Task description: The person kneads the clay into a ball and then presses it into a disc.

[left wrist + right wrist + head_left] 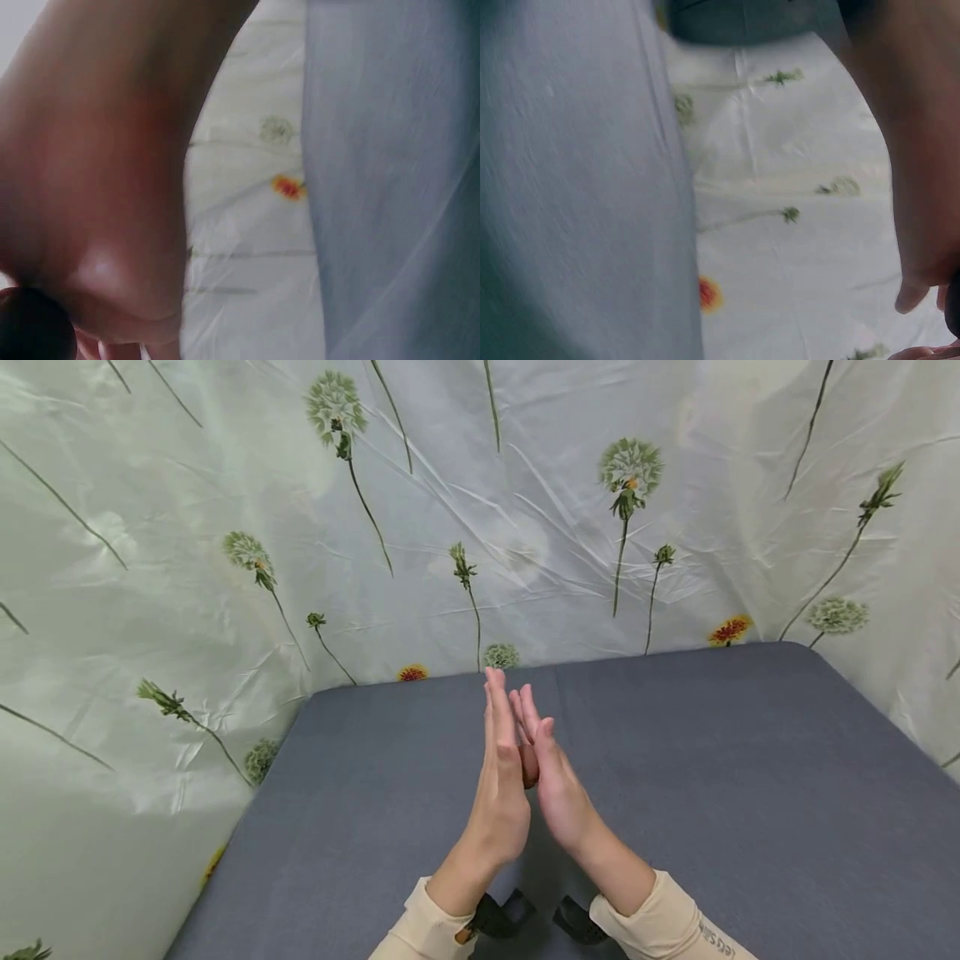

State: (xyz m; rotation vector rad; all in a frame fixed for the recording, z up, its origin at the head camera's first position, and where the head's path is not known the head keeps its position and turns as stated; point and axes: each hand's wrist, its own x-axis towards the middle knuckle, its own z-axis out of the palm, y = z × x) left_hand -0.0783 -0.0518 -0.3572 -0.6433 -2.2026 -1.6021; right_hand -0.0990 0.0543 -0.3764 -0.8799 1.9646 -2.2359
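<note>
My left hand (501, 785) and right hand (558, 785) face each other palm to palm, with straight fingers pointing up and away. Pressed between the palms is a small rounded brown lump (529, 768); its material is unclear and most of it is covered. In the left wrist view, a dark rounded shape (36, 326) shows beneath the left palm. The right wrist view catches only a dark edge (953, 304) beside the right palm, near a fingertip.
Under the hands is a table with a dark grey cover (375, 793). A pale, shiny curtain (525, 502) printed with dandelions surrounds its back and sides. Black wrist devices (504, 917) sit at the cream sleeve cuffs (637, 906).
</note>
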